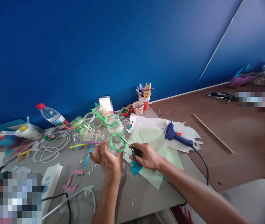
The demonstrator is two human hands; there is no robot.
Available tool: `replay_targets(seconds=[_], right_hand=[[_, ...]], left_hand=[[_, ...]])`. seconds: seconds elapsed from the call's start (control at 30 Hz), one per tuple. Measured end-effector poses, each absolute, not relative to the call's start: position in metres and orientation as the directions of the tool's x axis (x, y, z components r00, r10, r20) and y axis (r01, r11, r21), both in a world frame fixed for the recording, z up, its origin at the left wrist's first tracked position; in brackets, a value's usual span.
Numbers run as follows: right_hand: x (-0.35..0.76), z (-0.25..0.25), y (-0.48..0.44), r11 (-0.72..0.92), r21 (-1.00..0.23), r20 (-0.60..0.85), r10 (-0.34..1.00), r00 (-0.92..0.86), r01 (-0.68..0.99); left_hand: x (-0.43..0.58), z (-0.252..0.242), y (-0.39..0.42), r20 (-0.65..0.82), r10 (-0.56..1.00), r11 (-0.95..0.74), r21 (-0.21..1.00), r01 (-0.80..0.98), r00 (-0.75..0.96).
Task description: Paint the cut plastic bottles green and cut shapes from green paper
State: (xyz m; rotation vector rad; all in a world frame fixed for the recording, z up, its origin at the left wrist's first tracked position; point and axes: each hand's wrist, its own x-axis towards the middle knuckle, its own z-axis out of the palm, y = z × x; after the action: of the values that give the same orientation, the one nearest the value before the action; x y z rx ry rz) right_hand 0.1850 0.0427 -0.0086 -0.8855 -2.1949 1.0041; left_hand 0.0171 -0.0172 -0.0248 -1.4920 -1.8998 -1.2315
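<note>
My left hand [109, 157] is wrapped round a cut piece of clear plastic bottle [116, 145] with a green band at its rim. A pair of scissors [136, 153] with dark handles sits in my right hand [147, 155]. Its blades point up and left, meeting the green rim; whether they touch it I cannot tell. Just behind stands another clear plastic piece with green edging [113, 123]. Under my right hand lie pale green paper sheets [152, 138] and a scrap of blue material [136, 168].
A blue glue gun [178, 137] with a black cord rests on white paper at right. A wooden stick [213, 133] lies beyond it. Coiled white cable [50, 149], a red-capped bottle [54, 116] and a power strip [50, 183] are at left. A cup of tools [144, 99] stands by the wall.
</note>
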Motion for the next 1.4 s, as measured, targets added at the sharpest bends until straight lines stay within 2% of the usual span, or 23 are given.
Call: replay_targets(seconds=[0.13, 0.33, 0.63, 0.87, 1.03, 1.23, 1.4], right_hand=[[0.185, -0.010, 0.043, 0.504, -0.791, 0.207, 0.754, -0.624, 0.347], [0.186, -0.012, 0.045, 0.507, -0.791, 0.212, 0.751, -0.625, 0.342], [0.190, -0.003, 0.045, 0.511, -0.809, 0.225, 0.727, -0.649, 0.292], [0.189, -0.005, 0.045, 0.512, -0.813, 0.237, 0.727, -0.645, 0.278], [0.188, -0.001, 0.045, 0.499, -0.810, 0.201, 0.729, -0.655, 0.307], [0.187, 0.002, 0.043, 0.504, -0.792, 0.182, 0.734, -0.655, 0.345], [0.186, 0.002, 0.042, 0.512, -0.787, 0.189, 0.730, -0.657, 0.343]], left_hand=[[0.016, -0.026, -0.016, 0.777, 0.541, -0.026, 0.399, 0.917, -0.323], [0.017, -0.024, -0.016, 0.815, 0.515, 0.036, 0.290, 0.956, -0.266], [0.017, -0.023, -0.016, 0.739, 0.566, -0.025, 0.460, 0.888, -0.367], [0.017, -0.022, -0.015, 0.771, 0.539, -0.037, 0.424, 0.905, -0.339], [0.018, -0.024, -0.014, 0.777, 0.530, -0.045, 0.426, 0.904, -0.339], [0.016, -0.025, -0.014, 0.803, 0.521, -0.054, 0.371, 0.927, -0.291], [0.015, -0.026, -0.014, 0.788, 0.531, -0.060, 0.401, 0.914, -0.311]])
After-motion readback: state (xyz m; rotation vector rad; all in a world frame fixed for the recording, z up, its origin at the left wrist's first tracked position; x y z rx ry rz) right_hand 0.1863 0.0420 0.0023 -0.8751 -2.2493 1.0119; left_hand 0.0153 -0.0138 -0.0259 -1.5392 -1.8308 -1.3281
